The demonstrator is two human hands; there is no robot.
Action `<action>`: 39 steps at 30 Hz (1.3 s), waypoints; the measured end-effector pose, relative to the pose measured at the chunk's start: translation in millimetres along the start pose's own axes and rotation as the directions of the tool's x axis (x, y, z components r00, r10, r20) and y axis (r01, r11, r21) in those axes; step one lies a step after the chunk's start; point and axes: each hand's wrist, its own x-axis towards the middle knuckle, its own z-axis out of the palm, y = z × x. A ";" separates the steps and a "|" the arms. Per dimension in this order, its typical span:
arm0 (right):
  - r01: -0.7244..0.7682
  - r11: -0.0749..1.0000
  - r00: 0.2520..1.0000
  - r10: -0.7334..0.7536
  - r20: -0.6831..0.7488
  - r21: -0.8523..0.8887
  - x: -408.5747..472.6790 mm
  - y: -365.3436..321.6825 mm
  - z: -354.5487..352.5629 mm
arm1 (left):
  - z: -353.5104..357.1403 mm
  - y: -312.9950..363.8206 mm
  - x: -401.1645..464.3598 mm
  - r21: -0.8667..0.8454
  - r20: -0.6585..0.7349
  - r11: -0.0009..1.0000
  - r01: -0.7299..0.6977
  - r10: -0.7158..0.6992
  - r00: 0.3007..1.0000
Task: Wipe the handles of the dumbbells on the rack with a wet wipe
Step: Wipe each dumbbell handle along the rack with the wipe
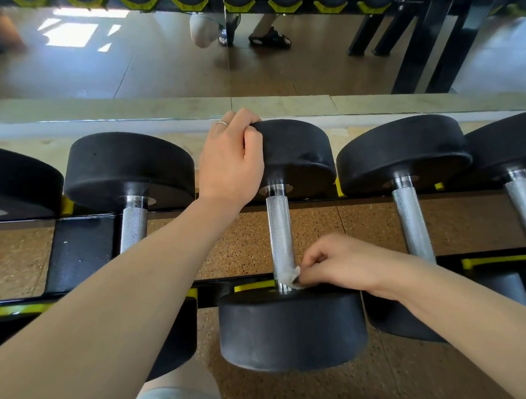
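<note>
The right hand point(340, 263) pinches the wet wipe point(290, 279) against the near end of the centre dumbbell's handle point(279, 239). The left hand point(232, 158) grips its far head point(294, 152). The handle's long axis runs away from the viewer across the rack point(81, 251). Neighbouring handles probably remain to be wiped; which are done cannot be told.

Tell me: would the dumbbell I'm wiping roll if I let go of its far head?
Probably not: the dumbbell sits across the rack rails. It looks heavy, with thick heads. The left hand grips the far head, likely steadying it while the wipe rubs.
</note>
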 end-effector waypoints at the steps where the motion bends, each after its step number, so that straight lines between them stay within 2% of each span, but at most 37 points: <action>1: 0.001 1.000 1.000 -0.002 -0.026 -0.021 -0.7 -2.0 1.7 | 0.2 -0.5 0.4 0.003 -0.003 1.000 0.001 0.000 1.000; 4: 0.004 0.989 0.999 -0.012 -0.051 -0.151 -7.3 -11.9 1.0 | 0.2 -0.3 1.3 0.007 -0.004 1.000 -0.004 0.004 1.000; 7: 0.069 0.974 0.998 -0.068 0.011 -0.217 -14.5 -26.8 -4.3 | 0.1 -1.1 1.5 0.014 -0.012 1.000 -0.015 0.015 1.000; 9: 0.126 0.992 0.988 -0.127 0.090 0.019 -17.3 -40.6 -11.1 | -0.7 -1.3 1.8 0.024 -0.011 1.000 -0.020 0.020 1.000; 10: 0.157 0.976 0.983 -0.170 0.077 0.150 -15.4 -45.0 -14.2 | -1.3 -1.1 2.2 0.027 -0.009 0.999 -0.022 0.023 1.000; 11: 0.200 0.953 0.979 -0.204 -0.004 0.227 -11.1 -46.5 -17.1 | -1.3 -0.9 2.3 0.028 -0.007 0.999 -0.025 0.025 1.000; 12: 0.237 0.945 0.969 -0.212 -0.130 0.224 -4.3 -44.8 -19.2 | -1.9 -0.5 2.1 0.027 -0.006 0.999 -0.027 0.027 1.000; 14: 0.234 0.944 0.929 -0.146 -0.339 0.234 10.6 -34.1 -15.7 | -3.1 -0.1 1.6 0.020 -0.003 0.999 -0.030 0.030 1.000; 16: 0.195 0.870 0.898 0.027 -0.440 0.453 23.4 -15.4 -8.5 | -3.3 0.5 1.7 0.007 0.001 1.000 -0.025 0.025 1.000; 17: 0.169 0.784 0.884 0.148 -0.444 0.598 31.1 -6.6 -7.1 | -3.4 0.5 1.8 0.003 -0.001 1.000 -0.019 0.019 1.000; 19: 0.108 0.520 0.862 0.376 -0.341 0.847 46.1 3.1 -9.2 | -3.4 1.1 1.4 0.009 -0.001 1.000 -0.010 0.010 1.000; 21: 0.115 0.257 0.855 0.466 -0.228 0.959 61.3 2.8 -11.4 | -2.5 1.5 1.8 0.017 0.003 1.000 -0.013 0.013 1.000; 22: 0.121 0.180 0.861 0.471 -0.193 0.976 66.7 -2.6 -11.4 | -2.5 1.4 1.7 0.022 0.002 1.000 -0.015 0.015 1.000; 24: 0.139 0.136 0.876 0.445 -0.186 0.981 72.6 -20.3 -7.5 | -2.6 1.1 2.5 0.021 0.001 1.000 -0.014 0.014 1.000; 26: 0.165 0.158 0.870 0.441 -0.219 0.974 75.3 -36.7 0.0 | -2.9 1.0 2.8 0.016 0.002 1.000 -0.011 0.011 1.000; 29: 0.186 0.249 0.798 0.525 -0.294 0.950 68.0 -46.5 7.0 | -2.7 2.1 1.0 0.014 0.004 1.000 -0.015 0.015 1.000; 31: 0.213 0.398 0.759 0.508 -0.408 0.892 58.2 -49.3 13.9 | -2.6 2.3 0.4 0.004 0.005 1.000 -0.017 0.017 1.000; 32: 0.242 0.523 0.736 0.450 -0.505 0.817 52.2 -51.1 17.7 | -2.5 2.1 0.5 0.001 0.004 1.000 -0.018 0.018 1.000; 33: 0.285 0.665 0.704 0.344 -0.621 0.690 46.5 -53.3 21.1 | -2.7 2.3 1.0 0.000 0.000 1.000 -0.022 0.022 1.000; 35: 0.370 0.892 0.611 -0.023 -0.791 0.259 39.6 -55.0 27.6 | -2.6 1.3 1.7 -0.001 -0.006 0.999 -0.032 0.032 0.999; 36: 0.365 0.931 0.582 -0.214 -0.784 0.017 39.2 -53.9 29.0 | -2.6 0.5 2.2 -0.005 -0.007 0.999 -0.037 0.037 0.999; 37: 0.339 0.919 0.602 -0.376 -0.704 -0.201 39.8 -51.8 29.4 | -2.5 -0.2 2.2 -0.012 -0.006 0.999 -0.041 0.041 0.999; 39: 0.290 0.790 0.725 -0.549 -0.415 -0.539 40.0 -47.7 30.8 | -2.9 -1.0 2.1 -0.017 -0.005 0.999 -0.049 0.049 0.999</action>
